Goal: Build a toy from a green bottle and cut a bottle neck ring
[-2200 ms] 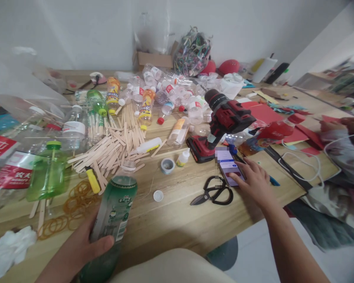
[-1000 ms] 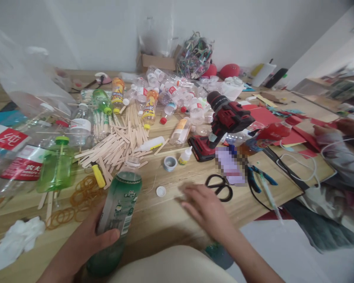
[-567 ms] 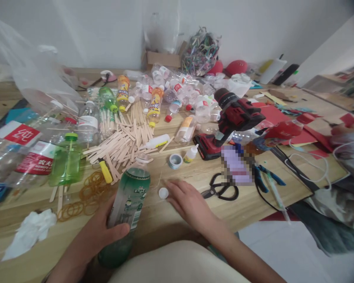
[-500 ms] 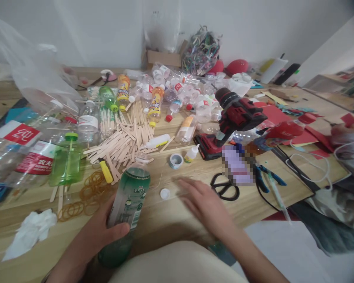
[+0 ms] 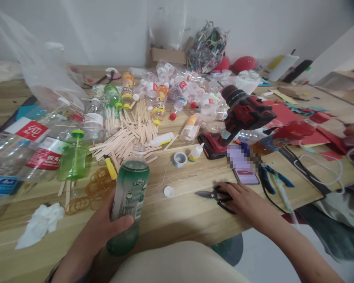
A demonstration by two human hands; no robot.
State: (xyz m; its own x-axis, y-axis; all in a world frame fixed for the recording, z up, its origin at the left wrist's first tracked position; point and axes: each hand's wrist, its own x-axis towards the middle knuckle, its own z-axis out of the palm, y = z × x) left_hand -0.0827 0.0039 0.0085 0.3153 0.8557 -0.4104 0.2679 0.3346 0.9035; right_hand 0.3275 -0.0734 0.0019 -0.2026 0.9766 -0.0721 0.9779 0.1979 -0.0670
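My left hand (image 5: 106,230) is wrapped round a green plastic bottle (image 5: 130,202), held uncapped and nearly upright at the table's front edge. Black-handled scissors (image 5: 208,194) lie with their blades pointing left, and my right hand (image 5: 243,200) has its fingers closed over their handles. Between the hands is a white bottle cap (image 5: 168,191). Behind it stand a small round tin (image 5: 180,160) and a little glue bottle (image 5: 196,152). A phone (image 5: 244,169) with a partly blurred screen lies just beyond my right hand.
A red cordless drill (image 5: 238,114) stands behind the phone. Blue-handled pliers (image 5: 271,177) are to the right. Wooden sticks (image 5: 120,137), rubber bands (image 5: 98,186), a yellow-handled tool (image 5: 110,168) and crumpled tissue (image 5: 43,222) lie left. Plastic bottles (image 5: 191,94) crowd the back. Another person's hand shows far right.
My right hand has moved right from above the table onto the scissors' handles, and the scissors now point left. My left hand still holds the bottle. The view has shifted slightly.
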